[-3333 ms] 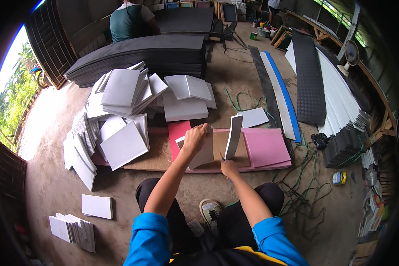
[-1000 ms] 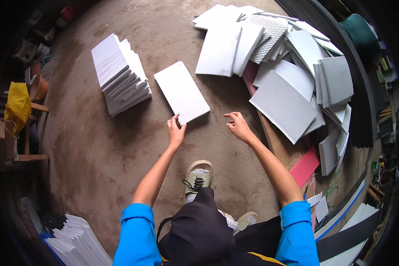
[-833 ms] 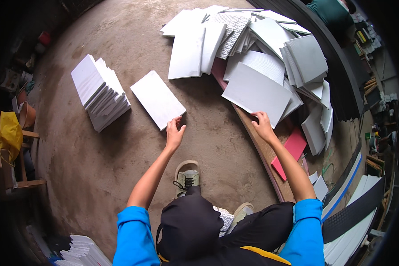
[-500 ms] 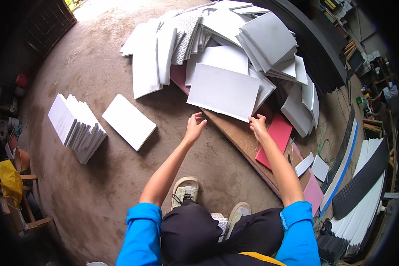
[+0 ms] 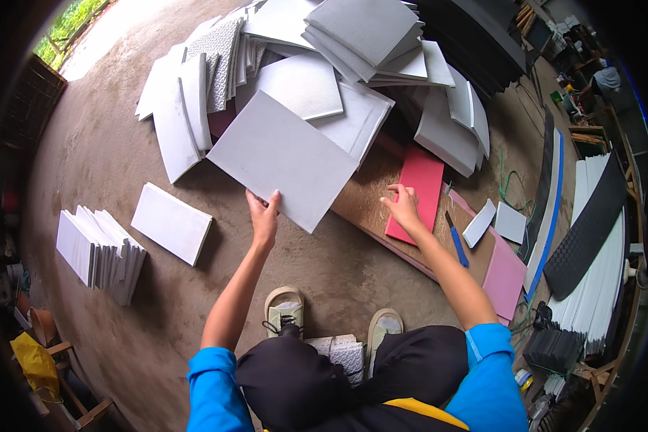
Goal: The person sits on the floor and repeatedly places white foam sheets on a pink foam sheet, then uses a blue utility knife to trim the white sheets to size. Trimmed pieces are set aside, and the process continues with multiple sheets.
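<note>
A pale grey foam sheet (image 5: 284,158) is tilted at an angle, its lower edge pinched between the thumb and fingers of my left hand (image 5: 264,218). Behind it lies a big heap of white and grey foam sheets (image 5: 295,83), some with textured faces. My right hand (image 5: 403,205) is empty, its fingers loosely bent and apart, over the red foam slab (image 5: 419,186). That slab rests on a brown board (image 5: 367,194) on the floor. A blue-handled knife (image 5: 456,241) lies on the board, right of my right hand.
On the left, a stack of white sheets (image 5: 101,248) stands near a flat white pile (image 5: 171,223). A pink sheet (image 5: 504,277) and small white pieces (image 5: 480,223) lie at right, with long strips (image 5: 590,252) beyond. A yellow bag (image 5: 34,367) sits lower left.
The grey sheet has turned clockwise and shifted left, now gripped by my left hand. My right hand has come off its edge. The whole view has shifted, and the blue-handled knife now shows.
</note>
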Motion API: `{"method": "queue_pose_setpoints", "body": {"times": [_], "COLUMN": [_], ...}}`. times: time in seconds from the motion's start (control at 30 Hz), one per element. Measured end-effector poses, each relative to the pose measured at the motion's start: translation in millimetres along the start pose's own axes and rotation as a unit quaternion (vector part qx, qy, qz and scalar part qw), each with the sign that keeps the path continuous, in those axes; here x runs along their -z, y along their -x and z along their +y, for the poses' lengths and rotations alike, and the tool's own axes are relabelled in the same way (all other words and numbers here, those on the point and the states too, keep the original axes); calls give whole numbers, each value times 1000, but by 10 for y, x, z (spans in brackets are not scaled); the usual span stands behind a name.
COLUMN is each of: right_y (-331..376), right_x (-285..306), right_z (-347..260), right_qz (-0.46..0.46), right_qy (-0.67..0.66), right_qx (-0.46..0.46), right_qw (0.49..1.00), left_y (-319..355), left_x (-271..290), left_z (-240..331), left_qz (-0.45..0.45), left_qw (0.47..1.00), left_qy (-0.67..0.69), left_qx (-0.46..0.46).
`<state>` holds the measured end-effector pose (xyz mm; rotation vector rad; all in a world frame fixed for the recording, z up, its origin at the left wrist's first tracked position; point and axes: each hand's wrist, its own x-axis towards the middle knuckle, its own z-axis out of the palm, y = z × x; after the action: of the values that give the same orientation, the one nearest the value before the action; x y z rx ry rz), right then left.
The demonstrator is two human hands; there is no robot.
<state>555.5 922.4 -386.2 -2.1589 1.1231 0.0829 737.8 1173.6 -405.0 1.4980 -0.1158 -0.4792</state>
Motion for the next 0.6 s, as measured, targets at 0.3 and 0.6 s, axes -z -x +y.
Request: {"method": "queue_pose_setpoints", "body": {"times": [0.3, 0.6], "right_y": [-5, -169], "right_x": [-78, -37], "right_z": [704, 1262], "right_qz": [79, 4], "right_qy": [27, -167], "right_qx": [-275, -287], "right_qw": [958, 943], "left_y": [315, 249], "left_x": [334, -142], "left_z": [351, 832], "left_qz": [-143, -197], "left_qw": [987, 965], "left_qy": [-69, -129], "left_qx": [-16, -114]}}
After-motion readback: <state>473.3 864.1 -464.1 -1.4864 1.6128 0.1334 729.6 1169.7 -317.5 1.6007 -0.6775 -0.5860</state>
